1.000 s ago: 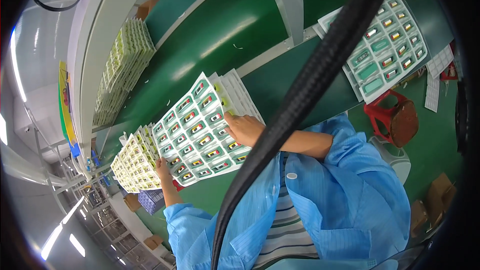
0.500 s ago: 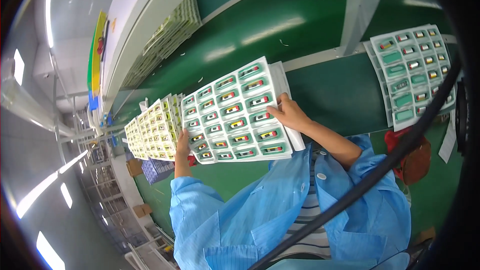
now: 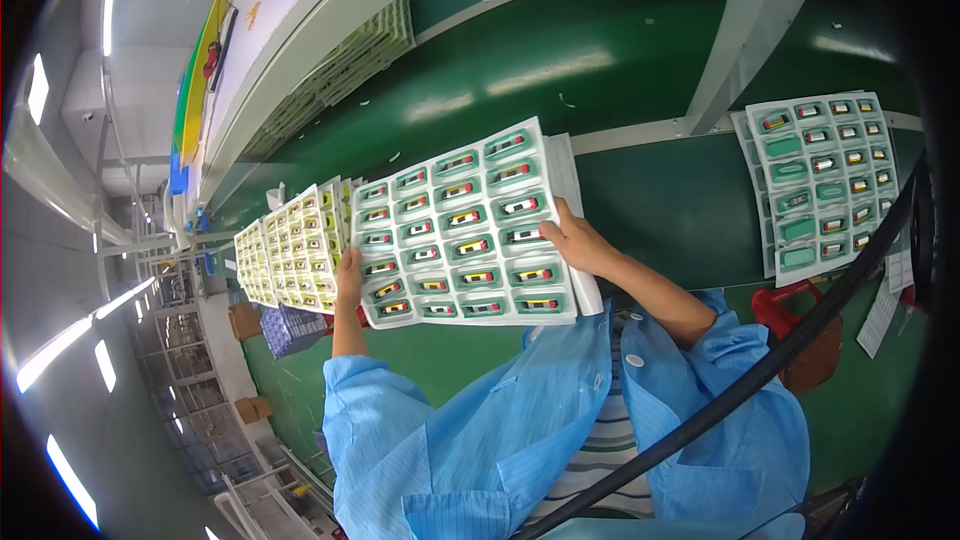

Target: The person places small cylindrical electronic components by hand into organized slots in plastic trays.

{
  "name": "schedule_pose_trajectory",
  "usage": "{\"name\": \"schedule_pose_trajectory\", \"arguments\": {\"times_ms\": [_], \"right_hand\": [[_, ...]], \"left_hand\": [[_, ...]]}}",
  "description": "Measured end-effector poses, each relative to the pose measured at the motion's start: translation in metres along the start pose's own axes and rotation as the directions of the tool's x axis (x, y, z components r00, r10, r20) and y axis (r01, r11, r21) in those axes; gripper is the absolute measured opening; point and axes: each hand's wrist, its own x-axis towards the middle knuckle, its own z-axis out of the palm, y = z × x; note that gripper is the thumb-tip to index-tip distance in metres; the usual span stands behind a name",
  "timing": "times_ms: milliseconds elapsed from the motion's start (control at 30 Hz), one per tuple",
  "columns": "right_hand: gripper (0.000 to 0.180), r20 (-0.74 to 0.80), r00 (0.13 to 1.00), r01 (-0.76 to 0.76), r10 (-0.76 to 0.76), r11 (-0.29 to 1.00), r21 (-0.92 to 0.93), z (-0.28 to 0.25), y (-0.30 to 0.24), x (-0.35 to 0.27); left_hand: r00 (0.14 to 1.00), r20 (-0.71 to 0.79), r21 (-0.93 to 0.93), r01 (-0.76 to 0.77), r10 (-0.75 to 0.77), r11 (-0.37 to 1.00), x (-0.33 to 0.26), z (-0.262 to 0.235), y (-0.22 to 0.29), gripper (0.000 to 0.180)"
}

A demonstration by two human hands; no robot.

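Observation:
Both my hands hold a white moulded plastic tray (image 3: 443, 232) in front of my chest, tilted so that its face shows. In its rows of pockets lie small oblong pieces (image 3: 464, 219) in red, black, white and yellow; I cannot make out their exact kind. My left hand (image 3: 348, 280) grips the tray's left edge. At the right edge my right hand (image 3: 580, 242) is closed, thumb on the face and the other fingers mostly hidden behind. Another white sheet or tray (image 3: 572, 175) shows behind the right edge.
To the left, more filled trays (image 3: 290, 250) stand in an overlapping row. Further filled trays, some pockets without pieces, form a stack (image 3: 820, 178) on the right of the green bench (image 3: 640, 180). A grey post (image 3: 745, 35) rises beyond; a red stool (image 3: 800, 340) stands below. A black cable (image 3: 720, 400) crosses the view.
The view has shifted a little, so the surroundings sit slightly differently. Both hands keep their grip on the tray, which has hardly moved.

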Motion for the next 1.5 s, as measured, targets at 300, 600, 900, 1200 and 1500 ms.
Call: {"name": "schedule_pose_trajectory", "arguments": {"times_ms": [300,600,900,1200,1500], "right_hand": [[0.05,-0.03,0.99,0.14,-0.138,0.985,0.097,-0.004,0.008,-0.001],[0.05,0.008,0.994,0.108,-0.11,0.988,0.11,0.043,-0.036,-0.001],[0.043,0.069,0.993,0.085,-0.099,0.979,0.183,0.009,-0.112,-0.066],[0.04,0.015,0.999,0.026,-0.029,0.983,0.183,-0.069,-0.112,-0.149],[0.043,-0.048,0.998,-0.039,0.047,0.988,0.149,-0.191,-0.107,-0.28]], "left_hand": [[0.994,-0.012,-0.063,-0.111,0.11,0.992,0.0,-0.008,0.016,0.035],[0.992,0.109,-0.407,0.104,-0.065,0.908,-0.004,-0.141,-0.055,0.059],[0.966,0.254,-0.494,0.179,-0.056,0.851,-0.002,-0.196,-0.032,0.055],[0.972,0.196,-0.098,-0.112,0.13,0.989,-0.042,-0.13,0.024,0.052],[0.972,0.16,-0.149,-0.15,0.174,0.977,-0.207,0.047,0.243,0.035]]}}
